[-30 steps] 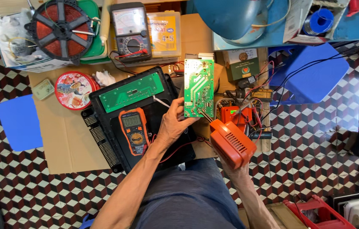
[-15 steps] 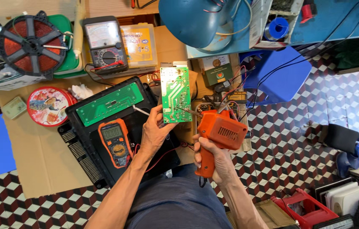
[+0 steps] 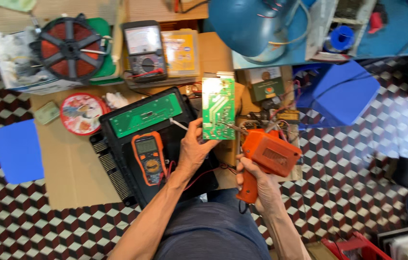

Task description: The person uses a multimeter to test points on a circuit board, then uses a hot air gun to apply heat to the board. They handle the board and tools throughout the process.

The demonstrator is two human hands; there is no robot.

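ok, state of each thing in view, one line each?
left hand: gripping the green circuit board by its lower edge
green circuit board: held upright, solder side facing the camera
right hand: closed on the soldering gun's grip
orange soldering gun: held, tip at the board's lower right edge
orange multimeter: lying face up on the black casing
black casing: open, long green board inside

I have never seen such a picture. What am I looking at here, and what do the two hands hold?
This is one view, from a camera worn on a person's head, looking down at their own bare hands; no machine is there. The left hand holds a green circuit board upright by its lower edge. The right hand grips an orange soldering gun, its tip near the board. Below, on cardboard, lie a black casing, an orange multimeter, a round red tin and a wire reel.
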